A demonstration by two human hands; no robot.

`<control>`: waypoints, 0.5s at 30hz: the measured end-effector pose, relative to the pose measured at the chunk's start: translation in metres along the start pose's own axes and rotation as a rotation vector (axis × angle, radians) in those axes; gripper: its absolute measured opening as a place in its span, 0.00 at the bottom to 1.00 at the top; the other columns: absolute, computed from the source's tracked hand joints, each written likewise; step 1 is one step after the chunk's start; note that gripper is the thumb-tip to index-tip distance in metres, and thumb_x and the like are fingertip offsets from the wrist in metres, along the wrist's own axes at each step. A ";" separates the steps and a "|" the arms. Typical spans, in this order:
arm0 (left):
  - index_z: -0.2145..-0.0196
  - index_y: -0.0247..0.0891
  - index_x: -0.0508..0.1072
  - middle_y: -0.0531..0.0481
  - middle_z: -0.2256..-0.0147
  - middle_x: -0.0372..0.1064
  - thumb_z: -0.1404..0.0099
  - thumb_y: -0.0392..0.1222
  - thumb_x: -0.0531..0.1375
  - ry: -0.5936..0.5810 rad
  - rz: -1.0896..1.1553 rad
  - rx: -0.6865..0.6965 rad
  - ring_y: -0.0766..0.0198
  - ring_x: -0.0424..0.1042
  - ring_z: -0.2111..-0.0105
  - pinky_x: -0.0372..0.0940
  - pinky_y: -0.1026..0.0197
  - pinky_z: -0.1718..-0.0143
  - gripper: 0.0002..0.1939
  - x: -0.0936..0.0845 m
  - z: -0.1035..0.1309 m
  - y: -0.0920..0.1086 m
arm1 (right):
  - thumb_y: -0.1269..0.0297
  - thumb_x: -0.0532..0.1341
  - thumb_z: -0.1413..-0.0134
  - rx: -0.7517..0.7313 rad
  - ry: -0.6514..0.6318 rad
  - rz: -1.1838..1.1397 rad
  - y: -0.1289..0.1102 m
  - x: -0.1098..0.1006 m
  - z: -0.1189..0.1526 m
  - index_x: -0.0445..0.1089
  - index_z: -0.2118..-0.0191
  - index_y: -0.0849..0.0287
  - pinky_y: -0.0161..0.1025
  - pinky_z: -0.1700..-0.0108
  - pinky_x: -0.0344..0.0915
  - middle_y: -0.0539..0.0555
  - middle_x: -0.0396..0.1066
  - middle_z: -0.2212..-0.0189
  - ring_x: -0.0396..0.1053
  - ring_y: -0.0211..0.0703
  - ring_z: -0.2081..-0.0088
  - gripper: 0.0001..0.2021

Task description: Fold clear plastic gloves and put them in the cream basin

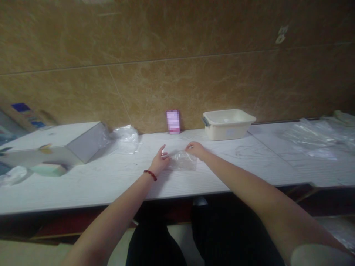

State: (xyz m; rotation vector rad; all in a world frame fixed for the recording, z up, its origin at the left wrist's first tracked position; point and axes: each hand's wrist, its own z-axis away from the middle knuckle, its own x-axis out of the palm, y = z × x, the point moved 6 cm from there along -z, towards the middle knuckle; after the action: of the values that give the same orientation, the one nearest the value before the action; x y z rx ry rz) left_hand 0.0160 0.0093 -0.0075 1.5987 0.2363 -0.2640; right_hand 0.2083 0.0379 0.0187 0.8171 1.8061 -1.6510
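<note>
A small clear plastic bag [183, 161] lies between my hands on the white table [111, 190]. My left hand [160, 161], with a dark red bead bracelet at the wrist, grips the bag's left edge; one finger points up, away from it. At the bag's upper right corner, my right hand [195, 150] pinches the plastic with fingers closed. Whatever may be inside the bag is too blurred to make out.
Behind my hands, a phone [173, 122] leans against the tiled wall. A cream plastic bin [229, 127] stands right of it. To the left are a white box [58, 142], crumpled clear plastic [126, 138] and a pale green block [49, 169]. More clear bags [313, 135] lie far right.
</note>
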 end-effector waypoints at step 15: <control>0.50 0.37 0.56 0.41 0.55 0.58 0.47 0.38 0.55 0.047 -0.394 0.292 0.57 0.62 0.57 0.59 0.55 0.59 0.26 -0.001 0.016 0.022 | 0.62 0.58 0.60 -0.042 -0.022 -0.049 0.012 -0.010 0.004 0.68 0.71 0.59 0.29 0.69 0.57 0.50 0.69 0.71 0.65 0.34 0.70 0.09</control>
State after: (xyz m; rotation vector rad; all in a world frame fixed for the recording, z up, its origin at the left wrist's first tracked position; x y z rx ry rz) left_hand 0.0217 -0.0079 0.0132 1.8411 0.5722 -0.5863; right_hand 0.2236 0.0336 0.0180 0.7393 1.8525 -1.6407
